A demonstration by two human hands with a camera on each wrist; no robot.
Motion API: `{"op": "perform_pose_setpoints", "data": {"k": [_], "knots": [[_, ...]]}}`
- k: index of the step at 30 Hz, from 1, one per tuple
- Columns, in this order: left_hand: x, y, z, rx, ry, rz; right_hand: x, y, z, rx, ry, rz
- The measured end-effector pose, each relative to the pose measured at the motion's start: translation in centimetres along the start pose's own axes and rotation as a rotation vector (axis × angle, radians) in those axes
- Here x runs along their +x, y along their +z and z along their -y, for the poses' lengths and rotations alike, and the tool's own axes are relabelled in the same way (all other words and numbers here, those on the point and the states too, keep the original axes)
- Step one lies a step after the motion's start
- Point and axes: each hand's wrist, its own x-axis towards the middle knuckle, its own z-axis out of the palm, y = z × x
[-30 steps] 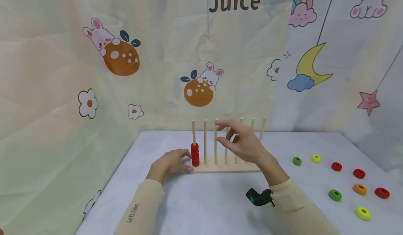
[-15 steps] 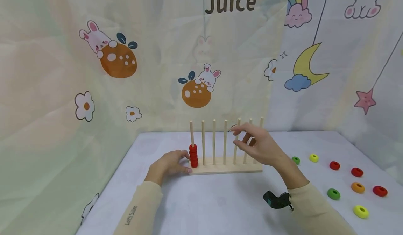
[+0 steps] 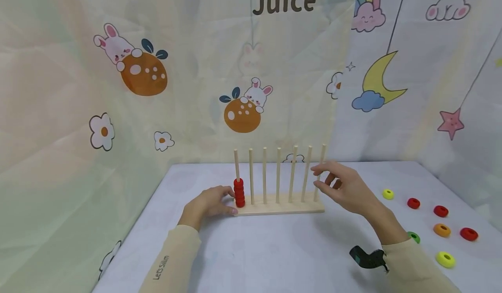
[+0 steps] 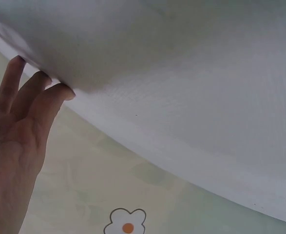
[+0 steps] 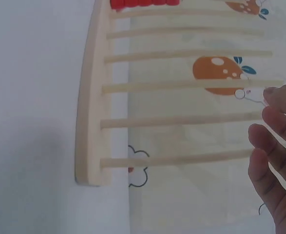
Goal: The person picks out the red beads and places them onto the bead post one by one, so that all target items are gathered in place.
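Note:
A wooden peg rack (image 3: 282, 208) with several upright pegs stands at the back of the table. Red beads (image 3: 239, 192) are stacked on its leftmost peg; the other pegs are bare. My left hand (image 3: 209, 201) grips the rack's left end, thumb at the front corner and a finger behind. In the left wrist view the left hand's (image 4: 21, 131) other fingers reach the white tabletop, and the rack is out of sight. My right hand (image 3: 347, 186) hovers by the rightmost peg, fingers loosely bent, nothing between them. The right wrist view shows that hand (image 5: 284, 126) beside the peg tips.
Loose beads lie at the right: a yellow bead (image 3: 388, 194), an orange bead (image 3: 442, 230), several red ones, another yellow bead (image 3: 446, 259), and a green bead (image 3: 413, 237) partly behind my right sleeve. A printed cloth (image 3: 196, 88) hangs behind the table.
My right hand has moved rightward along the pegs, from the middle ones to the rightmost. My left hand stays at the rack's left end. The view has shifted slightly.

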Motion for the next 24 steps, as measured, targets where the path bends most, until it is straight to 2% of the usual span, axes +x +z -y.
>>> {"op": "perform_pose_setpoints", "data": {"k": [10,16,24], "knots": [[-0.1,-0.1,0.0,0.001,-0.004,0.0,-3.5,-2.5,-1.6,-0.152,0.116,-0.02],[-0.2,-0.1,-0.1,-0.016,-0.005,0.003,-5.6,-4.1,-2.7,-0.21,0.147,-0.033],[-0.2,0.0,0.1,-0.011,0.012,0.0,-8.1,-6.0,-3.7,-0.248,0.24,-0.045]]}}
